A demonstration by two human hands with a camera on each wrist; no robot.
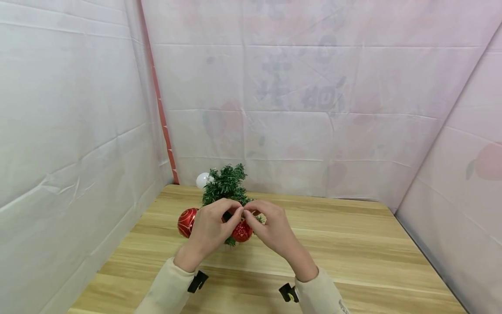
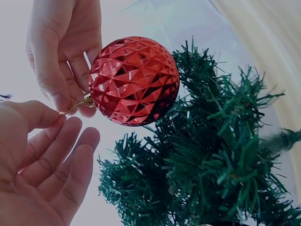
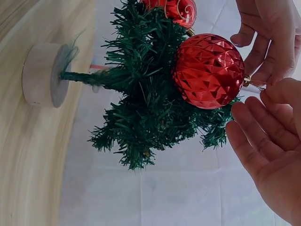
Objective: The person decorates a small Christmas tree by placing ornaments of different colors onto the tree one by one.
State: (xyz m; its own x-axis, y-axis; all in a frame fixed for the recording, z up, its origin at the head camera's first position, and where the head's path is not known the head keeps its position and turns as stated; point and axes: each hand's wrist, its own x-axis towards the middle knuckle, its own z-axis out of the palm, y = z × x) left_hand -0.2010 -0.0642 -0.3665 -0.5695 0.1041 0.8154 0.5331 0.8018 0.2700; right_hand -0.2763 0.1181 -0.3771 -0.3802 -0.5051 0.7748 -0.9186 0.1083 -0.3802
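A faceted shiny red Christmas ball (image 1: 242, 232) hangs by its thin gold hanging string just in front of a small artificial Christmas tree (image 1: 227, 181). My left hand (image 1: 213, 223) pinches that string (image 2: 70, 109) between thumb and index finger, the other fingers loosely spread. Fingertip to fingertip with it, my right hand (image 1: 271, 226) also pinches the string, above the ball's gold cap (image 3: 247, 81). In the right wrist view the ball (image 3: 209, 70) overlaps the green branches (image 3: 141, 94); whether the string loops around a twig cannot be made out.
A red ball with gold swirls (image 1: 187, 222) is at the tree's left, and a white ball (image 1: 202, 179) higher up behind. The tree stands on a round pale base (image 3: 40, 75) on the wooden table (image 1: 333, 244). Pale cloth walls (image 1: 294, 87) enclose the table.
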